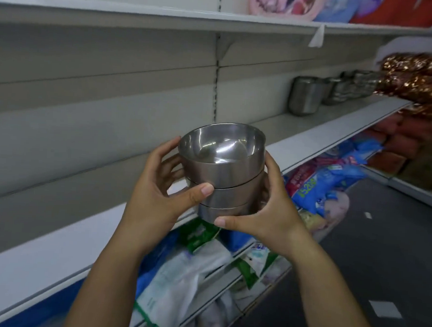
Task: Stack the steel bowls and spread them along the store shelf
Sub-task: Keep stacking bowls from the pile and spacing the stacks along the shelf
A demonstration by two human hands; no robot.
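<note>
Stack of three steel bowls (224, 168): nested, mouths up, slightly tilted, held in the air at the front edge of the grey store shelf (311, 140). Left hand (158, 192): fingers curled behind the stack's left side, thumb pressed on the middle bowl's wall. Right hand (267, 211): wrapped round the right side, thumb across the bottom bowl. Further right on the same shelf: steel canisters (306, 95) in a row, then copper-coloured foil bundles (419, 79). Below: plastic packets (191, 274).
</note>
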